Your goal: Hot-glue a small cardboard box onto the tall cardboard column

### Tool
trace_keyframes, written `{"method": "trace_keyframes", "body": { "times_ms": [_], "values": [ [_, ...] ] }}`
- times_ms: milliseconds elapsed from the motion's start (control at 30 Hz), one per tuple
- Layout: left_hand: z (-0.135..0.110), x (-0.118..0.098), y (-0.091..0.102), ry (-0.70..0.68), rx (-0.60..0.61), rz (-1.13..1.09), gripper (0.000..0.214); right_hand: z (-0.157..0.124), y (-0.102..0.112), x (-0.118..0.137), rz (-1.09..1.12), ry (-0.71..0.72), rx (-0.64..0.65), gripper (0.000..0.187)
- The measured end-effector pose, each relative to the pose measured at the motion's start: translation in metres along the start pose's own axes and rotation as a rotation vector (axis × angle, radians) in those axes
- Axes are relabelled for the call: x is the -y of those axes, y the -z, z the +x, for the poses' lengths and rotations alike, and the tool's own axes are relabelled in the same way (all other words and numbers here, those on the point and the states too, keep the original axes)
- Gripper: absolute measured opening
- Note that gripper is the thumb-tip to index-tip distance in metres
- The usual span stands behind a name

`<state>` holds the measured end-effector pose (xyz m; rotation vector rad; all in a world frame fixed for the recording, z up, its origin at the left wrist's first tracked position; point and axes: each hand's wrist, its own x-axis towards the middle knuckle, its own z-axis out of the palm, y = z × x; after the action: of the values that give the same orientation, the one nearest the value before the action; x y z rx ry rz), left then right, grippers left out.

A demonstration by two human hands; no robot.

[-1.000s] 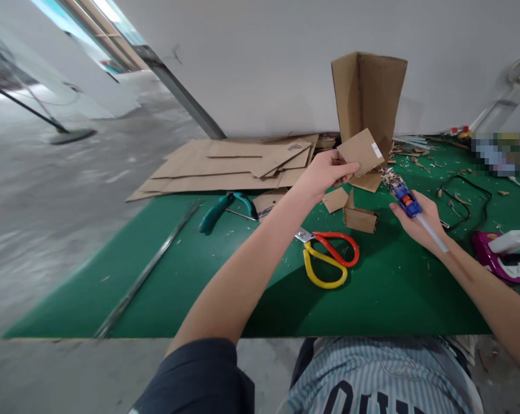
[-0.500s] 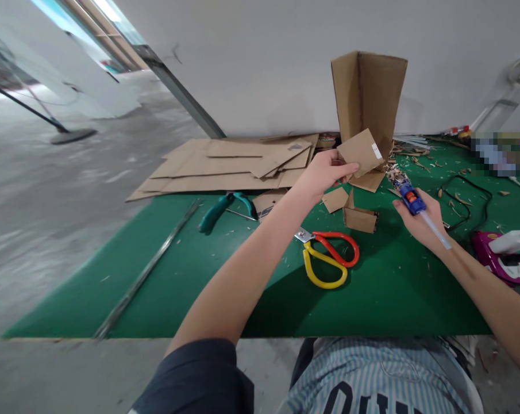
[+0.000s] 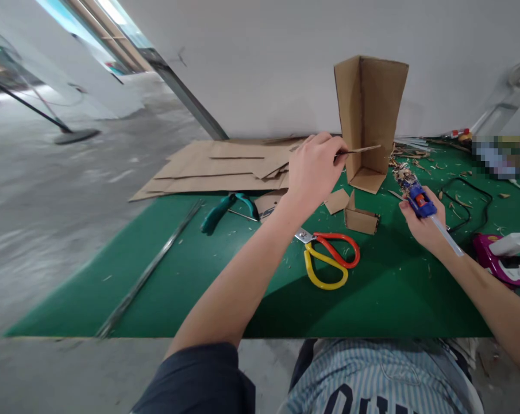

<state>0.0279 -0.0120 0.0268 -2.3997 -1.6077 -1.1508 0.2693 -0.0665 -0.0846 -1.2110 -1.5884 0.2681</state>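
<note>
Since the earlier frame, the left hand (image 3: pixel 315 167) is turning the cardboard piece (image 3: pixel 366 149) so that it is now showing its thin edge, and the right hand (image 3: pixel 421 230) is shifting slightly to the right. Nearest on the green table (image 3: pixel 393 305), the scissors (image 3: pixel 315 236) are lying with their red and yellow handles toward the person. Beyond them, the right hand is gripping the blue glue gun (image 3: pixel 421 201), whose front is carrying many scraps. A small folded cardboard (image 3: pixel 361 221) is standing between the hands. Above the table, the left hand is pinching the cardboard piece by one end. Farther, the tall cardboard stand (image 3: pixel 382 109) is standing upright near the wall (image 3: pixel 264 69); whether the piece is touching it, I cannot tell.
</note>
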Motion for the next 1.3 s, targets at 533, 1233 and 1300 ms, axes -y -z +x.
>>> {"method": "trace_keyframes", "body": {
  "times_ms": [533,1233,1300],
  "values": [
    [0.014,0.019,0.017,0.223,0.241,-0.498,0.016,0.001,0.000,0.012,-0.034,0.102,0.125,0.024],
    [0.012,0.017,0.016,0.261,0.253,-0.555,0.017,0.001,-0.001,0.015,-0.062,0.141,0.117,0.026],
    [0.012,0.016,0.017,0.265,0.254,-0.552,0.017,0.001,-0.001,0.015,-0.058,0.136,0.114,0.027]
  ]
}}
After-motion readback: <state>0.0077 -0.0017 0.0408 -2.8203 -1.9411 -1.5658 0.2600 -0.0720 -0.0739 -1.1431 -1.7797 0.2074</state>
